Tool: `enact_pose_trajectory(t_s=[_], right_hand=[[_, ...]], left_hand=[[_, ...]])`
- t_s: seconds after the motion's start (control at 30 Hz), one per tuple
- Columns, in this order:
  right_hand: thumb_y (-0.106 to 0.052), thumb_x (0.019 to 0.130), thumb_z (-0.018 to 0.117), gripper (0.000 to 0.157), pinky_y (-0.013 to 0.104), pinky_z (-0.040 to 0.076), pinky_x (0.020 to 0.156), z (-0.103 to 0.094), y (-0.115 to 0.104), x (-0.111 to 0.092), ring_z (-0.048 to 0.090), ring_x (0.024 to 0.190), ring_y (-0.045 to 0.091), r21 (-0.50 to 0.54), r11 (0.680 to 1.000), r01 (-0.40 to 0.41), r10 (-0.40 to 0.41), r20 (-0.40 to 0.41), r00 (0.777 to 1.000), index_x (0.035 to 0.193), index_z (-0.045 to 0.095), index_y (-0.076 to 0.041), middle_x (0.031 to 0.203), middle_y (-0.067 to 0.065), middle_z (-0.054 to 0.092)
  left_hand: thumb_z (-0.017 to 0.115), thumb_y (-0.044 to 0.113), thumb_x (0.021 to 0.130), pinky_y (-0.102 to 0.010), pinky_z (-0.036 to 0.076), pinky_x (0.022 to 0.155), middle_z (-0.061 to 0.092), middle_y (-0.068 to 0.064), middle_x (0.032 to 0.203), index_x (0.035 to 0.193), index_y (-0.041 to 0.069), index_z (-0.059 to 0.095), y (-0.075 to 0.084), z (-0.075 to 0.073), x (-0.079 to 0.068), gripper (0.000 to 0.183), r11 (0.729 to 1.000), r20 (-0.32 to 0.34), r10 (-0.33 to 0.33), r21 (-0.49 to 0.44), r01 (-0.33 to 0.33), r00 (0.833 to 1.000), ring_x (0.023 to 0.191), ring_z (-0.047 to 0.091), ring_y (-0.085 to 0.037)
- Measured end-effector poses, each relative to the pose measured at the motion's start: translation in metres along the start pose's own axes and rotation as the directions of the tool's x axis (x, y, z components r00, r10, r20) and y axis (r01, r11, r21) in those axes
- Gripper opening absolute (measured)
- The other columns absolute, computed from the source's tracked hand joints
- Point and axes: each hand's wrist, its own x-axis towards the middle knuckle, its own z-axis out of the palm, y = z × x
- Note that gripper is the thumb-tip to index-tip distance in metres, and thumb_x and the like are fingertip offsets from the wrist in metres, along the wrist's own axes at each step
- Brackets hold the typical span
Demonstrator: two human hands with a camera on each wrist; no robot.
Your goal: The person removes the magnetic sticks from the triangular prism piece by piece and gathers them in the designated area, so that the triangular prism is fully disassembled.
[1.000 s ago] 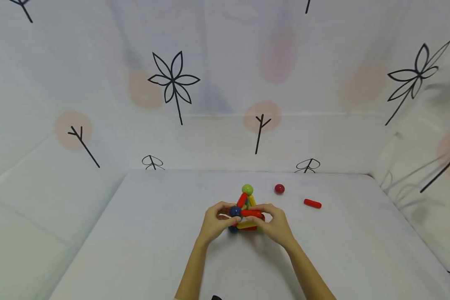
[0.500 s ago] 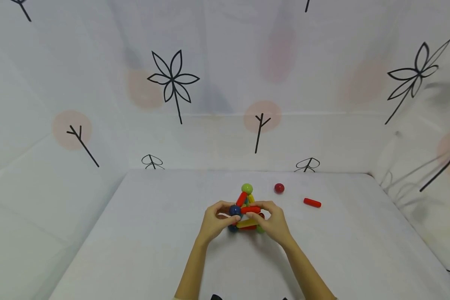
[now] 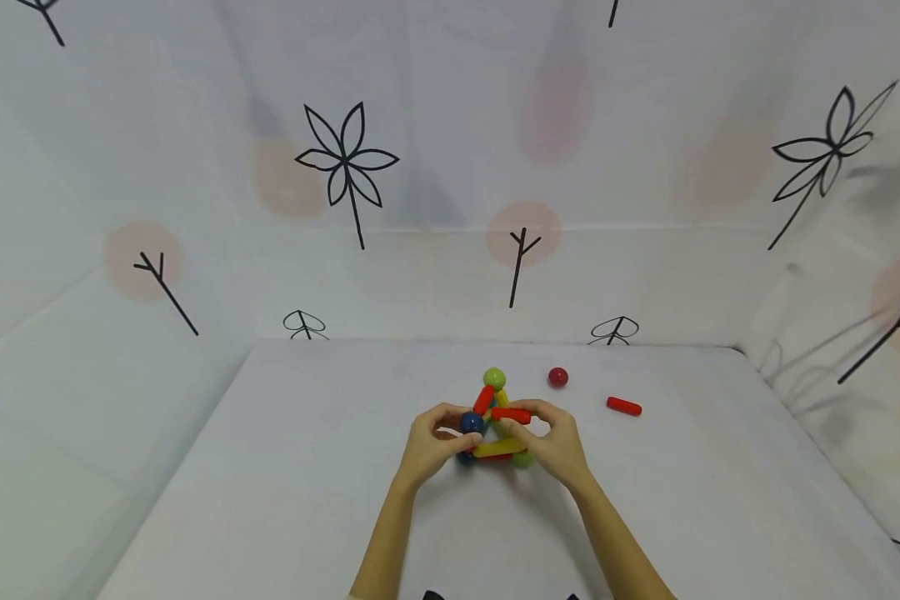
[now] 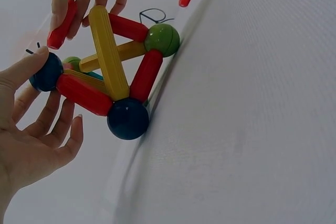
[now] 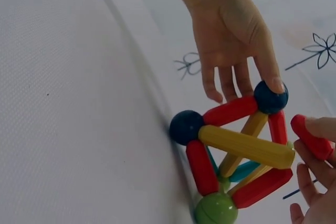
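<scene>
Here, the left hand pinches a blue ball, right hand a red rod.

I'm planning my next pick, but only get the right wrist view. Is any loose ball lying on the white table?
Observer: Yes, the head view shows a glossy red ball on the white table, beyond the right hand.
Operator: Any spare rod?
Observer: A short, glossy red rod lies to the right of that ball.
Operator: Where across the table is the multicoloured ball-and-rod structure?
Observer: In the head view, roughly midway between the table's left and right sides.
</scene>
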Motion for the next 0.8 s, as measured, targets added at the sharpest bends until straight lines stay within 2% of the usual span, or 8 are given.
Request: enact_pose_trajectory(t_s=[0.1,0.23,0.4,0.5,0.57,0.67,0.8], right_hand=[[-0.004,0.082,0.07,0.024,0.058,0.039,0.092,-0.009,-0.01,0.0,0.054,0.1,0.034,0.002,0.999,-0.053,0.053,0.005,0.999,0.103,0.066,0.007,0.098,0.019,0.067],[-0.009,0.083,0.07,0.026,0.057,0.041,0.092,-0.022,0.02,0.002,0.054,0.101,0.03,-0.022,0.996,-0.082,0.081,-0.021,0.996,0.106,0.065,0.002,0.101,0.015,0.068],[-0.014,0.084,0.07,0.027,0.046,0.044,0.086,-0.05,0.058,-0.002,0.055,0.093,0.016,-0.112,0.989,-0.099,0.09,-0.08,0.993,0.107,0.066,-0.002,0.1,0.011,0.067],[-0.017,0.085,0.07,0.028,0.035,0.044,0.083,-0.068,0.074,-0.007,0.054,0.088,0.004,-0.166,0.973,-0.162,0.145,-0.114,0.983,0.108,0.066,-0.003,0.103,0.012,0.065],[-0.018,0.085,0.07,0.031,0.028,0.043,0.08,-0.08,0.082,-0.01,0.051,0.089,0.001,-0.179,0.96,-0.215,0.194,-0.128,0.973,0.111,0.065,-0.002,0.108,0.014,0.063],[-0.021,0.088,0.067,0.036,0.019,0.041,0.076,-0.096,0.093,-0.015,0.047,0.096,0.008,-0.186,0.941,-0.282,0.264,-0.119,0.957,0.117,0.062,0.0,0.117,0.018,0.059],[-0.019,0.09,0.063,0.037,0.019,0.042,0.069,-0.111,0.104,-0.02,0.044,0.102,0.023,-0.191,0.924,-0.331,0.316,-0.104,0.943,0.12,0.059,0.002,0.118,0.021,0.056]], left_hand=[[0.072,0.004,0.079,-0.031,0.052,0.075,0.064,-0.019,0.099,0.108,-0.005,0.064,0.0,0.0,-0.001,0.032,1.0,-0.002,-0.006,0.001,0.006,1.0,0.093,0.058,-0.032],[0.072,0.003,0.079,-0.03,0.052,0.074,0.064,-0.018,0.098,0.108,-0.004,0.064,0.0,0.0,-0.001,0.031,1.0,-0.01,-0.012,-0.006,0.012,1.0,0.091,0.058,-0.029],[0.071,0.004,0.08,-0.03,0.052,0.075,0.064,-0.019,0.099,0.109,-0.005,0.063,0.0,0.0,-0.001,0.032,1.0,-0.01,-0.005,-0.001,0.005,1.0,0.091,0.058,-0.029],[0.071,0.004,0.08,-0.03,0.052,0.074,0.064,-0.021,0.099,0.109,-0.006,0.063,0.0,0.0,-0.002,0.032,1.0,-0.012,0.003,0.0,-0.003,1.0,0.091,0.058,-0.031],[0.071,0.004,0.08,-0.03,0.052,0.074,0.064,-0.021,0.099,0.109,-0.006,0.063,0.0,0.0,-0.002,0.032,1.0,-0.012,0.002,-0.002,-0.002,1.0,0.091,0.058,-0.032],[0.071,0.004,0.08,-0.03,0.051,0.075,0.064,-0.021,0.098,0.109,-0.006,0.063,0.0,0.0,-0.001,0.032,1.0,-0.012,-0.002,-0.006,0.002,1.0,0.092,0.058,-0.032],[0.071,0.003,0.08,-0.03,0.051,0.075,0.063,-0.021,0.099,0.109,-0.006,0.063,0.001,0.0,-0.001,0.032,1.0,-0.011,-0.006,-0.009,0.006,1.0,0.092,0.057,-0.033]])
